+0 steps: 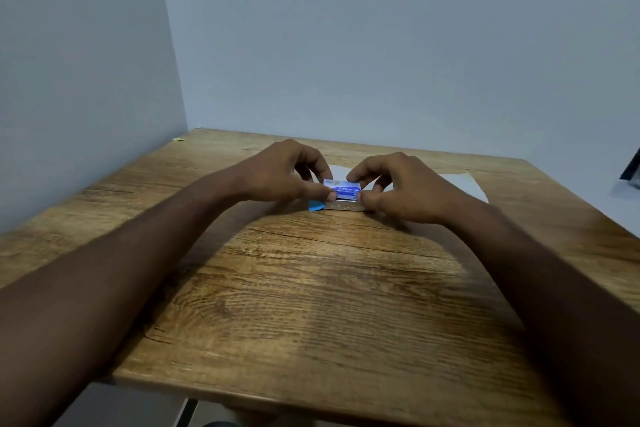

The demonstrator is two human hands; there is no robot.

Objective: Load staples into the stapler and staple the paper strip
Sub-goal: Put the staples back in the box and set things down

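A small blue and white staple box (343, 190) is held just above the wooden table (311, 288) between both hands. My left hand (287, 173) pinches its left end with thumb and fingers. My right hand (394, 187) pinches its right end. Directly below the box lies the stapler, showing a blue rounded end (316, 205) and a silver metal strip (346, 207); the hands hide most of it. White paper (464, 184) lies flat behind the hands, reaching to the right.
Pale walls close the table on the left and at the back. A dark object (632, 166) on white material shows at the right edge. A tiny yellow scrap (179, 139) sits at the far left corner.
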